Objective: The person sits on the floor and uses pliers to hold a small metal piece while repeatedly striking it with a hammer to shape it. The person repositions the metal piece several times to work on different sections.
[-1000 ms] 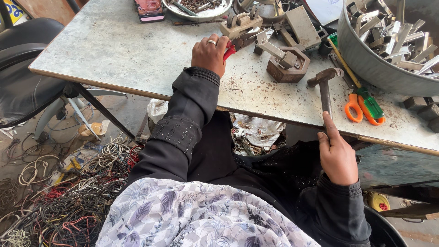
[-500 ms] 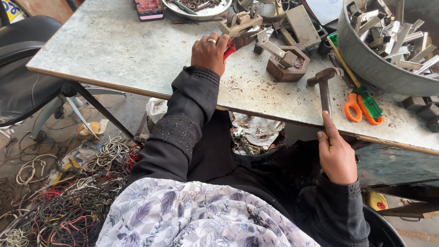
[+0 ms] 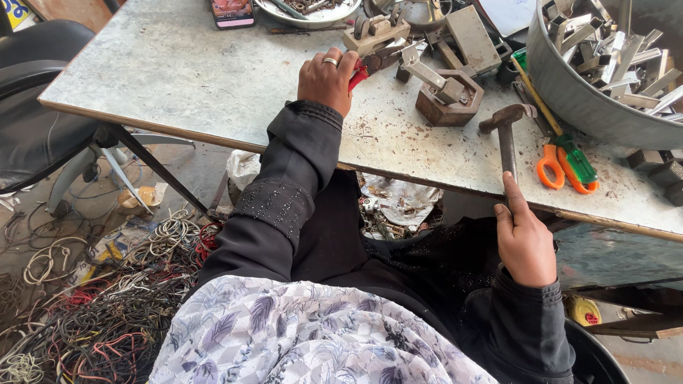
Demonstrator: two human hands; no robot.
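Hammer (image 3: 506,135) in the right hand (image 3: 525,242): the fingers are wrapped round the lower end of its handle, index finger laid along the shaft, and the rusty head points toward 12 o'clock, over the table (image 3: 178,71) edge. At 1 o'clock from the hammer head lie orange-handled scissors (image 3: 558,165) beside a green-handled screwdriver (image 3: 569,153). At 11 o'clock from the head sits a rusty metal block (image 3: 448,107) with a bracket on it. The left hand (image 3: 326,78), ring on one finger, rests knuckles-up on the tabletop, curled round a red-handled tool (image 3: 359,75) whose kind I cannot tell. A round metal tub (image 3: 576,99) of scrap pieces stands at 2 o'clock. A phone (image 3: 232,12) lies at the table's far edge, at 11 o'clock from the left hand. Tangled wires (image 3: 85,320) cover the floor at 8 o'clock.
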